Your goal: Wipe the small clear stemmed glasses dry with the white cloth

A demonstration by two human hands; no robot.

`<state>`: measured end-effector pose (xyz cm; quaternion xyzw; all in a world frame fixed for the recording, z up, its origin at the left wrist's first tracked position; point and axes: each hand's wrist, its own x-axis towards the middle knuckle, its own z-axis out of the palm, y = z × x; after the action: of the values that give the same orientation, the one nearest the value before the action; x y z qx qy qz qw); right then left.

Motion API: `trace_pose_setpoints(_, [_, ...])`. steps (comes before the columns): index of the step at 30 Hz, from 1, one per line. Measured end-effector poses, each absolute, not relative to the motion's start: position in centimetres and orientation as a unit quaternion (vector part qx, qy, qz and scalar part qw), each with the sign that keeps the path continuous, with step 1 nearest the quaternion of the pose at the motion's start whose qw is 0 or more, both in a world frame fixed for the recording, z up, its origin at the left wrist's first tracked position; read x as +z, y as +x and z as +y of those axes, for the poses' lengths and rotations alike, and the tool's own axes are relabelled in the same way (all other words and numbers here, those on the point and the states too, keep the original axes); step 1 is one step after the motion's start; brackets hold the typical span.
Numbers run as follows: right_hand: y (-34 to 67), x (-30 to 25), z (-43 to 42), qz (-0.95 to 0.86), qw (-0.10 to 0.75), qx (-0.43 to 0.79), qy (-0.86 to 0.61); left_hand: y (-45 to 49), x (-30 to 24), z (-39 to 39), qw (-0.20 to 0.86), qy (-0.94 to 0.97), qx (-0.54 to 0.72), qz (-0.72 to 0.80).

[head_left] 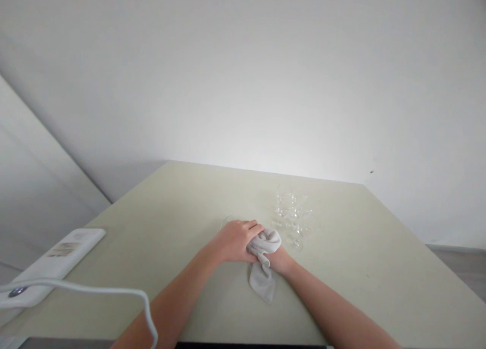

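My left hand [238,240] is closed, its fingers curled over toward a crumpled pale grey cloth [262,283]. A thin clear curved rim of a glass [227,220] shows just beyond the back of that hand; the rest of the glass is hidden. My right hand [279,261] is tucked behind the cloth, bunched around it, and most of its fingers are out of sight. One end of the cloth hangs down below both hands, toward me. To the right of the hands stands a cluster of several clear stemmed glasses [292,215].
The hands work over a pale greenish table [182,197] that meets a white wall [243,86]. A long white power strip [56,260] lies at the left edge. A white cable [98,290] loops across the lower left, in front of my left forearm.
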<state>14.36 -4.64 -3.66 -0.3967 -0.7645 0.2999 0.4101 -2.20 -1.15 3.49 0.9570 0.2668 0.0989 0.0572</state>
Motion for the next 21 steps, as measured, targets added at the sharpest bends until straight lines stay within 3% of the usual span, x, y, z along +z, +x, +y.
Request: trace_pose_setpoints(21, [14.2, -3.6, -4.6, -0.75, 0.425, 0.336, -0.378, -2.1, 3.6, -1.6, 0.067, 0.945, 0.081, 0.311])
